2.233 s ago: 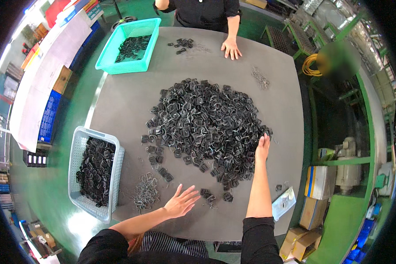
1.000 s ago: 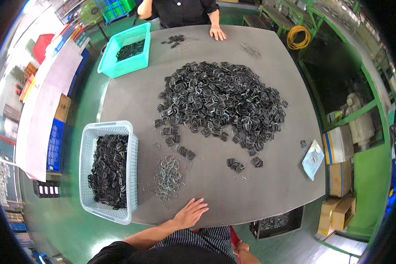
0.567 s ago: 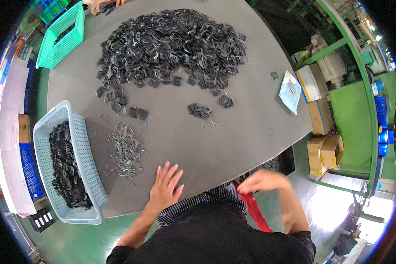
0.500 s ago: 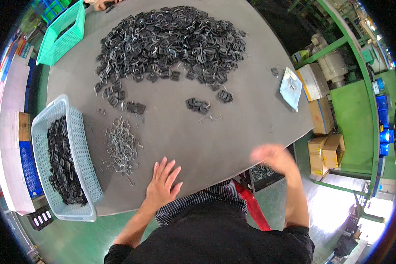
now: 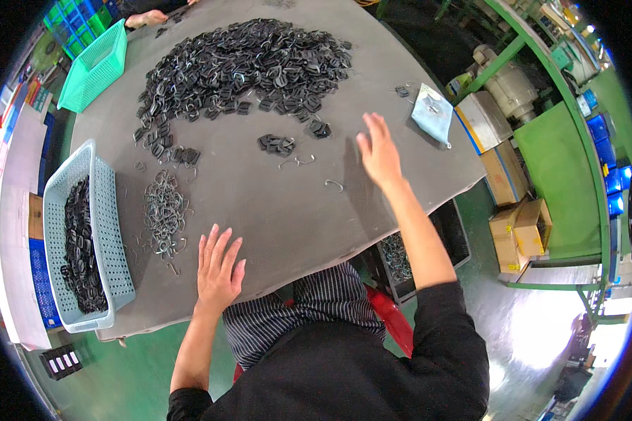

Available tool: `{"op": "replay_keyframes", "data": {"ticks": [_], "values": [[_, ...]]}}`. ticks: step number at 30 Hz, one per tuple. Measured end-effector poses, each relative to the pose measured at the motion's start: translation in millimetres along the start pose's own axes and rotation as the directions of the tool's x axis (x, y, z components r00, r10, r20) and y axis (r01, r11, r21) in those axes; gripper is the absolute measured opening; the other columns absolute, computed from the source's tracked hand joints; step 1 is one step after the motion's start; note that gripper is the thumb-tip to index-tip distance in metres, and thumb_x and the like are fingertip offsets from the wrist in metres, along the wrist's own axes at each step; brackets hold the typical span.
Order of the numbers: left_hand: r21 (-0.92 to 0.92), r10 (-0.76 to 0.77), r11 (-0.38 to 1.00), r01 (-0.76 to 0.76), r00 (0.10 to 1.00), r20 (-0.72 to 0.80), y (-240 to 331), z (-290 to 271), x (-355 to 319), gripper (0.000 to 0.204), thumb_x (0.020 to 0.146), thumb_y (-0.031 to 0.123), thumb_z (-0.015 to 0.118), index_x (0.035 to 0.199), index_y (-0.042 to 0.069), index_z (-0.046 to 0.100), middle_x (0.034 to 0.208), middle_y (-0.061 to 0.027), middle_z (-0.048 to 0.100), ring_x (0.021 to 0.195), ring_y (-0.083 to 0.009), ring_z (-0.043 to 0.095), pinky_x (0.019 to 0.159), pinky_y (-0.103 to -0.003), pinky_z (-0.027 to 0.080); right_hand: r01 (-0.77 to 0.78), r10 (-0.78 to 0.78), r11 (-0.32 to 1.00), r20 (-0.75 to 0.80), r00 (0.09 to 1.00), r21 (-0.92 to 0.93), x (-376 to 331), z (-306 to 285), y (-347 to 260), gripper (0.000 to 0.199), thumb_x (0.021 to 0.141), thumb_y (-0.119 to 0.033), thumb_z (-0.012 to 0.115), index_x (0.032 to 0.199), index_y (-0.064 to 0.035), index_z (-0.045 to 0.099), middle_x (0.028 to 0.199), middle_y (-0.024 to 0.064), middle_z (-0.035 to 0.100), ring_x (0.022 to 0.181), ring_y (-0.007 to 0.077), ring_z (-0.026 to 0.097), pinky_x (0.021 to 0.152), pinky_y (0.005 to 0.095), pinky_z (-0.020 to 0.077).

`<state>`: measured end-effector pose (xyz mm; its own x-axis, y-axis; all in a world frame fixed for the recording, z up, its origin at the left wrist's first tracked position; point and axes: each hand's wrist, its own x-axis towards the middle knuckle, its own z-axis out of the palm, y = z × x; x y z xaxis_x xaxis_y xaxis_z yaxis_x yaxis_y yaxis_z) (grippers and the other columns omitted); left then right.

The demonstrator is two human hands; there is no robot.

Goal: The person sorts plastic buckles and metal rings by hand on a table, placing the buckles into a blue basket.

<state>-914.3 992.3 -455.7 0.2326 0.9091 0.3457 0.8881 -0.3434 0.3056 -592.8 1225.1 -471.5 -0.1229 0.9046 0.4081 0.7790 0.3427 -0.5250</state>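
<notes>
My left hand (image 5: 218, 272) rests with spread fingers at the table's near edge, holding nothing. Beside it lies a loose pile of bent metal wire hooks (image 5: 164, 214). My right hand (image 5: 381, 156) is over the right half of the table, fingers stretched out and nothing visible in them. A single wire hook (image 5: 335, 185) lies to its left. Farther left sit a small cluster of black buckle-like plastic pieces (image 5: 277, 144) and a few wire hooks (image 5: 296, 162). A large heap of the black pieces with wire hooks among them (image 5: 246, 67) covers the far part of the table (image 5: 274, 217).
A pale blue basket (image 5: 109, 231) of black pieces stands at the left edge, a green basket (image 5: 95, 74) at the far left. A light-blue packet (image 5: 432, 116) lies far right. A black crate of hooks (image 5: 449, 228) stands below the right edge. Another person's hand (image 5: 147, 18) is at the far side.
My right hand has moved from the near right edge out over the table, away from me. A single wire hook now lies on the table's middle right. My left hand still rests with fingers spread.
</notes>
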Motion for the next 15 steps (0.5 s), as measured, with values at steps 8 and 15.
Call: {"op": "replay_keyframes", "data": {"ticks": [8,15], "values": [[0.044,-0.072,0.996,0.072,0.997,0.004,-1,2,1,0.035,0.08,0.008,0.056,0.115,0.005,0.057,0.128,-0.0134,0.047,0.126,-0.0363,0.038,0.105,-0.053,0.03,-0.143,0.186,0.748,-0.002,0.983,-0.648,159,-10,122,0.031,0.084,-0.01,0.045,0.112,-0.0022,0.057,0.118,0.0188,0.055,0.11,0.0334,0.054,0.091,0.0416,0.045],[0.028,-0.088,0.996,0.086,0.994,0.06,-2,4,4,0.031,0.079,0.007,0.057,0.109,0.005,0.06,0.125,-0.012,0.05,0.124,-0.035,0.041,0.103,-0.053,0.032,0.01,0.131,0.786,0.183,0.974,-0.619,164,-23,122,0.021,0.081,-0.01,0.053,0.096,-0.0085,0.067,0.096,0.0187,0.065,0.089,0.0349,0.063,0.078,0.0443,0.0506]]}}
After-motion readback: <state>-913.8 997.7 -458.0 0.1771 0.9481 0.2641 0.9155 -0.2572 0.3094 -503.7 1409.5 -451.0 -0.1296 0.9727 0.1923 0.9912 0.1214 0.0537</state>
